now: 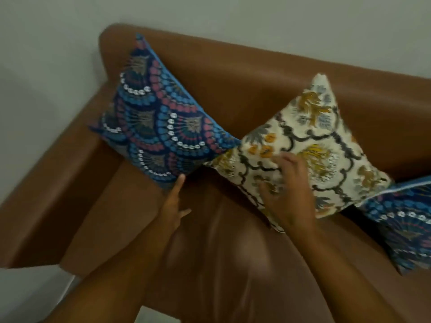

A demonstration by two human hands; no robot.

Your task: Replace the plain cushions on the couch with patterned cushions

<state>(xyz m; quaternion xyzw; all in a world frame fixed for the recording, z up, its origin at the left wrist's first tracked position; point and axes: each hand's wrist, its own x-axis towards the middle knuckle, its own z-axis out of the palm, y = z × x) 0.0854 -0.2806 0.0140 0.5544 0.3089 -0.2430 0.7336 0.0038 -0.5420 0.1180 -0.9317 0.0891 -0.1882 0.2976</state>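
A brown leather couch (233,94) fills the view. A blue cushion with a fan pattern (161,122) leans against the backrest by the left armrest. A cream cushion with yellow flowers and dark vines (321,127) leans beside it, overlapping its lower right corner. A second blue patterned cushion (405,224) lies at the right edge, partly cut off. My left hand (173,203) is open, one fingertip touching the blue cushion's bottom corner. My right hand (286,192) lies spread, fingers apart, flat on the front of the cream cushion. No plain cushion is in view.
A pale wall (210,15) runs behind the couch. The couch's left armrest (46,183) slopes toward me. Bare seat leather (221,252) lies between my forearms. A light floor strip (28,294) shows at the lower left.
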